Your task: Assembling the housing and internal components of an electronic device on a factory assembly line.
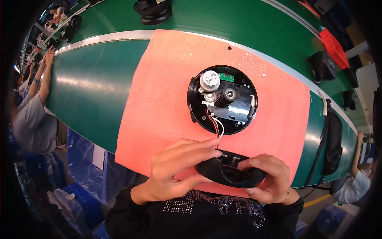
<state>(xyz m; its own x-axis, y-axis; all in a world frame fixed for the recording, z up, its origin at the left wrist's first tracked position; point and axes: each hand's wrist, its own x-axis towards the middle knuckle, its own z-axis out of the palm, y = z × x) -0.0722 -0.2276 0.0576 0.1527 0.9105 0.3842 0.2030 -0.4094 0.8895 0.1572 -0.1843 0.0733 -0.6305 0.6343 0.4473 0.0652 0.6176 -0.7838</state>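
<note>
A round black housing (223, 99) lies open on a pink foam mat (167, 95), showing a silver motor, white gears and a small green circuit board. Red, black and white wires (215, 125) run from its near edge toward me. Both my hands hold a black curved plastic cover (230, 172) just in front of the housing. My left hand (177, 169) grips the cover's left end, with its fingertips near the wires. My right hand (268, 177) grips the right end.
The mat lies on a green conveyor belt (91, 87) with a metal rail. More black units (153, 11) sit farther along, and others (322, 65) at the right. Seated people work at the left (34, 119) and right (356, 179). A black strap (332, 139) hangs at the right.
</note>
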